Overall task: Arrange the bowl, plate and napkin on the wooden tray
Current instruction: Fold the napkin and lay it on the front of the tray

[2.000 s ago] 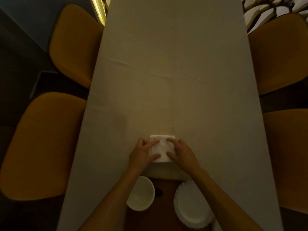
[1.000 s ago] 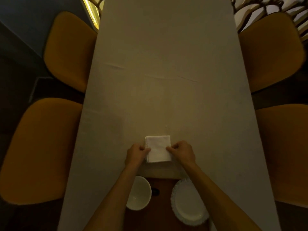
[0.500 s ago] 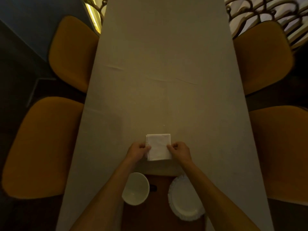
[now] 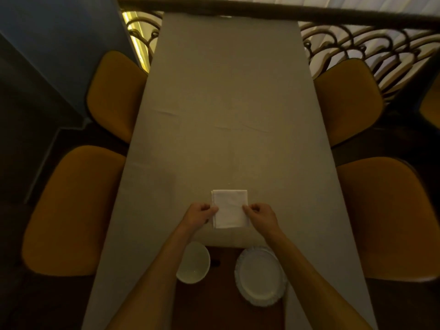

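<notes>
The folded white napkin [image 4: 229, 209] lies flat on the cloth-covered surface [image 4: 228, 110], just beyond the far edge of the wooden tray [image 4: 223, 289]. The left hand [image 4: 199, 215] pinches the napkin's left edge between thumb and curled fingers; the right hand [image 4: 260, 215] does likewise on the right edge. Both hands are closed down to a pinch, knuckles up, forearms reaching forward from the bottom of the view and converging on the napkin.

On the tray, the white bowl [image 4: 194, 263] sits at the left and the white scallop-edged plate [image 4: 260, 276] at the right, apart from one another. The left forearm overlaps the bowl's near-left rim; the right forearm covers part of the plate's right rim. A small dark mark on the tray between bowl and plate cannot be identified in the dim light. The tray's near end is cut off by the frame.

Ochre chairs [image 4: 71, 210] stand along both sides of the surface.
</notes>
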